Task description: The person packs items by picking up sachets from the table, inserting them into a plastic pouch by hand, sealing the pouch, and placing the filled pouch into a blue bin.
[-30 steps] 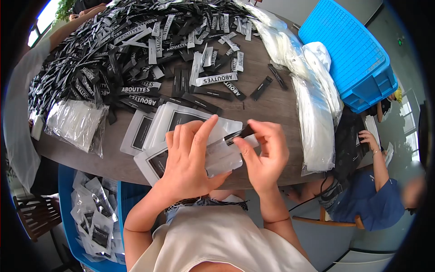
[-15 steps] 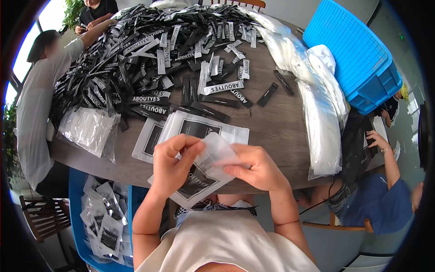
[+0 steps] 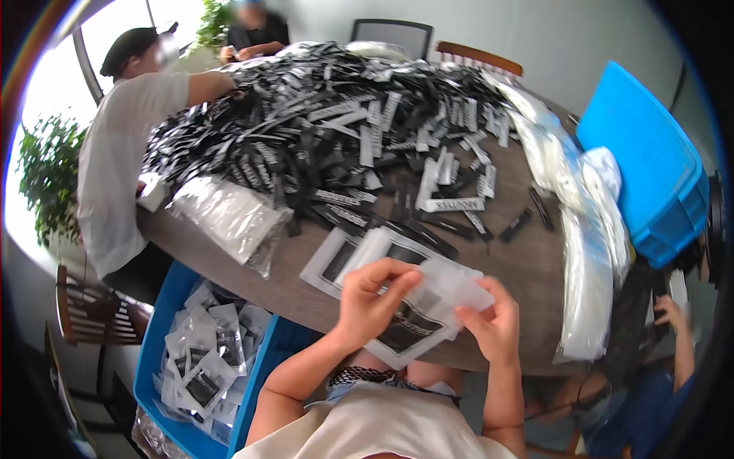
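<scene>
Wears cream top, sits at near edge of worktop. Has blue bin at near left, below worktop edge, loaded with flat labelled pouches. Holds frosted pouch with black label in front of body, over near edge of worktop, slightly tilted. Pinches left side of its upper, see-through part with left hand, thumb and index fingers closed together. Grips its right side with right hand, fingers closed on film, thumb on near side. Can't tell pouch contents.

Just beyond: has stack of similar pouches flat on worktop, partly hidden behind held one. To left, clear bag of white packs. To right, long clear bags of white film along worktop edge. Farther right, see co-worker's blue clothing and hand, blurred.

Past stack: shows loose black sachets and one pale ABOUTYES sachet, then big black-and-white sachet heap across far half. Far right, tilted blue basket. Far left, see person in white top reaching arm to heap; beyond, person in black. Behind heap, dark-backed chair and wooden chair.
</scene>
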Demonstrator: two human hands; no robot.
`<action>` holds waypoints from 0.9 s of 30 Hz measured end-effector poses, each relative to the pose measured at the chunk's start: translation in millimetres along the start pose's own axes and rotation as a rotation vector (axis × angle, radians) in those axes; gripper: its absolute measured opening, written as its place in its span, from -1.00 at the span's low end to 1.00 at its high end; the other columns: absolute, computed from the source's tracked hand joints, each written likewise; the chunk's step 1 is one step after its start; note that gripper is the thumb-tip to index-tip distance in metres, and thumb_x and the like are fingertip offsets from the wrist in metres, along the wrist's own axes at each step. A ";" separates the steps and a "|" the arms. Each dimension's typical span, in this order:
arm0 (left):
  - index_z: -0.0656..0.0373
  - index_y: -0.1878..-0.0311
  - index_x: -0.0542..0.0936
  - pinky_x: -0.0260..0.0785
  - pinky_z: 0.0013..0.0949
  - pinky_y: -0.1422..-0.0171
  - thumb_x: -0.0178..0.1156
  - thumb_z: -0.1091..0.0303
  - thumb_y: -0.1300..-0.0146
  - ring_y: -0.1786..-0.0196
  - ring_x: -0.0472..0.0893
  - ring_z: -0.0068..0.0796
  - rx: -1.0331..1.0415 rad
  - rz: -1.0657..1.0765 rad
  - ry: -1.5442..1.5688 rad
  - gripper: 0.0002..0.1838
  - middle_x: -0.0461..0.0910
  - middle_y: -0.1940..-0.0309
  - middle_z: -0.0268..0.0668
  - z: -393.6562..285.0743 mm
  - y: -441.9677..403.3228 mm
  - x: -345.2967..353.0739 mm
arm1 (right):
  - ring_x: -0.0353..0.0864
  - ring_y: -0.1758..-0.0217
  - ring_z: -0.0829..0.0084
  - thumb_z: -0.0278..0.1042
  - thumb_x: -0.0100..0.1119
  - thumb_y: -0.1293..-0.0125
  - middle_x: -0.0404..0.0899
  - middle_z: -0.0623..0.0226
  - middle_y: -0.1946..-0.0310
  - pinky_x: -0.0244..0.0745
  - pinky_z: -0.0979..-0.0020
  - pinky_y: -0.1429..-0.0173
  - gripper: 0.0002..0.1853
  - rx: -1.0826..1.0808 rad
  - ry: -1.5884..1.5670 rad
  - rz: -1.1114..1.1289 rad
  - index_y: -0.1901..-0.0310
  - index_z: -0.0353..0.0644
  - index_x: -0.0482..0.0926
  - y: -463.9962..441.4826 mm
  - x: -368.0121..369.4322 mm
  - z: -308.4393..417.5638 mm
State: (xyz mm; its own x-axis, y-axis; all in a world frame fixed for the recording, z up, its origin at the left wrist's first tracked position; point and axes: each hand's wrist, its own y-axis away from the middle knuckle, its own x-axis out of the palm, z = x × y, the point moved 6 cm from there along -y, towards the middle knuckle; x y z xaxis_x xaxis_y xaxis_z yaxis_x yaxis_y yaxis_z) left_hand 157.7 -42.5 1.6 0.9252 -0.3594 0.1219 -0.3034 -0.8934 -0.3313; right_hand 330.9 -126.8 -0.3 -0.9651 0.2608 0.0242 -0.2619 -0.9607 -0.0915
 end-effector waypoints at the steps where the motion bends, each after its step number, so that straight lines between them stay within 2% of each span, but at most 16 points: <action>1: 0.31 0.25 0.63 0.38 -0.58 0.28 0.27 0.48 -0.23 0.37 0.53 -0.71 0.016 0.037 0.010 -0.90 0.63 0.46 -0.34 -1.3 1.1 3.5 | 0.50 0.29 0.66 -0.56 0.31 -0.12 0.57 0.42 0.35 0.36 0.62 0.28 -0.84 -0.061 0.011 -0.005 0.26 -0.34 0.57 1.4 -0.4 -0.2; 2: 0.31 0.30 0.63 0.37 -0.52 0.32 0.31 0.43 -0.21 0.40 0.52 -0.69 0.131 0.062 -0.023 -0.87 0.61 0.50 -0.31 -6.5 0.2 8.4 | 0.48 0.32 0.67 -0.57 0.30 -0.12 0.56 0.42 0.38 0.34 0.62 0.29 -0.85 -0.122 0.020 -0.011 0.27 -0.35 0.57 2.2 -0.5 -1.7; 4: 0.31 0.36 0.61 0.34 -0.44 0.37 0.33 0.39 -0.17 0.44 0.50 -0.64 0.060 0.227 -0.207 -0.83 0.56 0.55 -0.25 -13.0 1.6 13.7 | 0.44 0.36 0.69 -0.58 0.28 -0.11 0.53 0.44 0.41 0.30 0.63 0.32 -0.87 -0.221 0.051 -0.032 0.30 -0.35 0.56 4.0 -1.7 -1.4; 6: 0.32 0.40 0.60 0.32 -0.38 0.39 0.34 0.38 -0.15 0.48 0.50 -0.56 0.114 0.207 -0.173 -0.81 0.52 0.58 -0.20 -14.0 3.6 15.3 | 0.40 0.40 0.69 -0.58 0.25 -0.10 0.49 0.47 0.44 0.25 0.64 0.33 -0.90 -0.293 0.092 -0.060 0.33 -0.34 0.55 7.1 -2.9 1.0; 8: 0.30 0.36 0.60 0.33 -0.40 0.34 0.33 0.43 -0.15 0.45 0.53 -0.45 0.171 0.224 -0.178 -0.86 0.56 0.51 -0.22 -24.6 6.7 18.5 | 0.40 0.39 0.68 -0.56 0.24 -0.09 0.48 0.48 0.44 0.27 0.63 0.30 -0.91 -0.267 -0.006 -0.097 0.36 -0.34 0.55 7.1 1.0 0.5; 10: 0.30 0.32 0.59 0.35 -0.34 0.33 0.34 0.41 -0.14 0.41 0.55 -0.32 0.334 0.215 -0.199 -0.84 0.55 0.48 -0.18 -24.1 12.2 29.5 | 0.40 0.37 0.66 -0.52 0.23 -0.08 0.47 0.47 0.44 0.28 0.60 0.27 -0.90 -0.251 -0.066 -0.128 0.37 -0.34 0.54 7.3 3.9 -1.5; 12: 0.30 0.28 0.58 0.36 -0.30 0.31 0.35 0.40 -0.13 0.37 0.56 -0.22 0.310 0.245 -0.177 -0.81 0.55 0.45 -0.14 -19.9 14.9 35.7 | 0.41 0.34 0.64 -0.46 0.23 -0.08 0.47 0.45 0.43 0.29 0.57 0.23 -0.86 -0.253 -0.093 -0.164 0.37 -0.34 0.53 8.2 3.5 -5.3; 16: 0.32 0.34 0.57 0.32 -0.29 0.37 0.34 0.36 -0.17 0.46 0.52 -0.32 0.279 0.214 -0.081 -0.79 0.52 0.51 -0.18 -17.7 19.0 32.7 | 0.42 0.33 0.59 -0.35 0.23 -0.08 0.47 0.41 0.42 0.30 0.51 0.20 -0.78 -0.274 -0.099 -0.106 0.35 -0.35 0.53 10.6 5.9 -4.8; 17: 0.33 0.36 0.56 0.31 -0.30 0.38 0.32 0.35 -0.19 0.47 0.50 -0.36 0.251 0.204 -0.058 -0.79 0.51 0.54 -0.19 -18.1 19.3 28.4 | 0.41 0.33 0.60 -0.30 0.32 -0.10 0.47 0.42 0.41 0.28 0.51 0.20 -0.75 -0.275 -0.098 -0.087 0.35 -0.33 0.53 10.8 5.5 -3.1; 20: 0.34 0.41 0.56 0.29 -0.33 0.38 0.26 0.31 -0.26 0.48 0.46 -0.46 0.156 0.225 -0.030 -0.74 0.47 0.59 -0.21 -22.1 18.6 15.1 | 0.58 0.13 0.41 -0.53 0.20 -0.17 0.60 0.22 0.23 0.41 0.42 -0.05 -0.77 -0.362 -0.142 -0.104 0.13 -0.40 0.53 10.9 -17.4 -8.4; 22: 0.35 0.41 0.56 0.29 -0.35 0.38 0.23 0.28 -0.30 0.49 0.44 -0.52 0.069 0.285 -0.087 -0.71 0.45 0.60 -0.23 -21.3 17.9 0.1 | 0.54 0.17 0.48 -0.44 0.28 -0.20 0.59 0.29 0.26 0.37 0.48 -0.01 -0.78 -0.368 -0.096 0.032 0.19 -0.38 0.54 8.0 -18.2 -9.8; 24: 0.33 0.33 0.60 0.31 -0.36 0.35 0.19 0.24 -0.34 0.47 0.45 -0.54 0.102 0.342 -0.171 -0.71 0.49 0.58 -0.24 -16.5 19.7 -13.2 | 0.52 0.20 0.51 -0.38 0.33 -0.19 0.59 0.32 0.27 0.35 0.50 0.02 -0.77 -0.349 -0.035 0.118 0.24 -0.35 0.54 11.9 -4.6 -6.8; 25: 0.33 0.32 0.59 0.31 -0.35 0.33 0.16 0.23 -0.35 0.47 0.44 -0.53 0.070 0.365 -0.191 -0.69 0.49 0.56 -0.20 -21.3 20.3 -25.1 | 0.38 0.44 0.65 -0.23 0.44 -0.11 0.48 0.43 0.49 0.25 0.57 0.34 -0.66 -0.270 -0.017 0.093 0.42 -0.32 0.51 11.6 5.2 -3.8; 26: 0.34 0.30 0.60 0.33 -0.34 0.32 0.14 0.22 -0.37 0.47 0.42 -0.50 0.009 0.423 -0.313 -0.69 0.50 0.55 -0.16 -27.1 20.4 -43.5 | 0.39 0.43 0.62 -0.25 0.41 -0.13 0.49 0.40 0.48 0.27 0.57 0.32 -0.69 -0.249 0.022 0.157 0.43 -0.31 0.52 11.0 7.0 -3.9; 27: 0.33 0.26 0.60 0.33 -0.32 0.32 0.15 0.24 -0.35 0.48 0.40 -0.47 0.071 0.426 -0.305 -0.72 0.50 0.54 -0.13 -31.2 21.2 -64.7 | 0.41 0.43 0.60 -0.26 0.39 -0.16 0.51 0.37 0.47 0.29 0.56 0.30 -0.71 -0.229 0.060 0.215 0.43 -0.30 0.52 9.9 6.5 -4.8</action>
State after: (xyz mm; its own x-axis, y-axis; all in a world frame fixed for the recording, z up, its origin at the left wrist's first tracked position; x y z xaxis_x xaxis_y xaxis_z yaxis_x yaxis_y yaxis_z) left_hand 84.2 -46.6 15.9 0.7505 -0.5828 -0.3117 -0.6609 -0.6609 -0.3556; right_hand 322.1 -134.2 -5.8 -0.9948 0.0659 -0.0778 -0.0386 -0.9498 -0.3105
